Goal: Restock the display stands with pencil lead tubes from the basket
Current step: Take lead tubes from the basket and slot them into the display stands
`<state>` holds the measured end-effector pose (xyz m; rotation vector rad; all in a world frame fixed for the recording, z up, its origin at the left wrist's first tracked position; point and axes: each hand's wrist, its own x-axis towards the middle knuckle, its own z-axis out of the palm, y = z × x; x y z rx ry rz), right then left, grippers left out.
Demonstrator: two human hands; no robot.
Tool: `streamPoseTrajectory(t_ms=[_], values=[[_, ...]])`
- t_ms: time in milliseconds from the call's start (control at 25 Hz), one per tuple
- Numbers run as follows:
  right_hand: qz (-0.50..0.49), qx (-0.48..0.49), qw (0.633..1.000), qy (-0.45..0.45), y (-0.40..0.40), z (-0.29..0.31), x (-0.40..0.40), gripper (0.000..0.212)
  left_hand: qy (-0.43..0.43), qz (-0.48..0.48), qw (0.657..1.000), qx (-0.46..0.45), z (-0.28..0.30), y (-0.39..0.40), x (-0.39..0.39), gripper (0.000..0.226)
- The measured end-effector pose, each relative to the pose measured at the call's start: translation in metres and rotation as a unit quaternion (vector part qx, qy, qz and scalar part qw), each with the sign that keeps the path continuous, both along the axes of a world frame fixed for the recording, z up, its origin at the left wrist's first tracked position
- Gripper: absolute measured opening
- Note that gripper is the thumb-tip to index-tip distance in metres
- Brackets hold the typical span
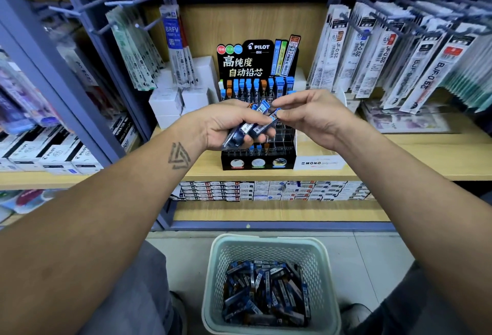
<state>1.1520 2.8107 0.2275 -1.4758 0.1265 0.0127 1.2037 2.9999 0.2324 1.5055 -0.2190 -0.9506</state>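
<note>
My left hand (234, 124) is gripping spare tubes (253, 128) as stock; my right hand (300, 115), at three o'clock, is pinching one tube (275, 116) for the stand (259, 160).

Wooden shelf (399, 159) bears display stand (234, 160); floor (372, 260) bears basket (269, 243).

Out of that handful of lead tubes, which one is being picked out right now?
The blue-capped tube at the right edge of the bunch held by the left hand: the right hand pinches its top; the others just lie in the left.
</note>
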Motion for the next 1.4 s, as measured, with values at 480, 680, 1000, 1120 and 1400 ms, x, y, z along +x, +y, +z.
streamPoseTrajectory(t_ms=[480,680,1000,1120,1400], values=[[-0.104,-0.179,0.977,-0.048,-0.039,0.004,-0.003,0.021,-0.04,0.091,0.992,0.074,0.004,-0.017,0.002,0.022],[-0.054,-0.519,0.847,-0.1,-0.033,-0.009,-0.005,0.016,0.026,0.074,0.997,0.0,0.003,-0.026,0.008,0.019],[-0.006,-0.579,0.809,-0.102,-0.019,-0.028,0.005,0.018,0.053,0.074,0.995,-0.042,0.005,-0.021,0.006,0.018],[0.02,-0.59,0.802,-0.09,-0.015,-0.034,0.006,0.016,0.055,0.076,0.995,-0.04,0.005,-0.018,0.007,0.017],[0.079,-0.611,0.785,-0.069,-0.011,-0.033,0.002,0.019,0.045,0.09,0.995,0.002,0.005,-0.015,0.007,0.018]])
